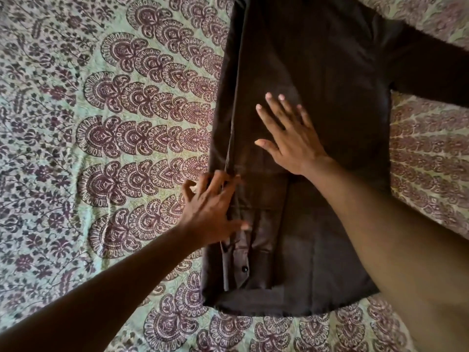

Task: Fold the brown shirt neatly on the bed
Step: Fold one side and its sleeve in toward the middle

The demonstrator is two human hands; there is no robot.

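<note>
Head view: patterned bedspread (101, 123) carries the brown shirt (317, 72), laid flat lengthwise, likely so folds stay square. One sleeve (431, 72) reaches right, cut off at the frame edge; the collar end is out of view. Right hand (291, 138) presses flat, fingers spread, probably anchoring the cloth. Left hand (215, 207) curls onto the folded left edge; whether it pinches is unclear.

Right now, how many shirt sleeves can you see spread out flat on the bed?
1: the right sleeve stretches out toward the frame's right edge. The other seems folded in along the shirt's left side near the left hand; it's largely hidden.
</note>
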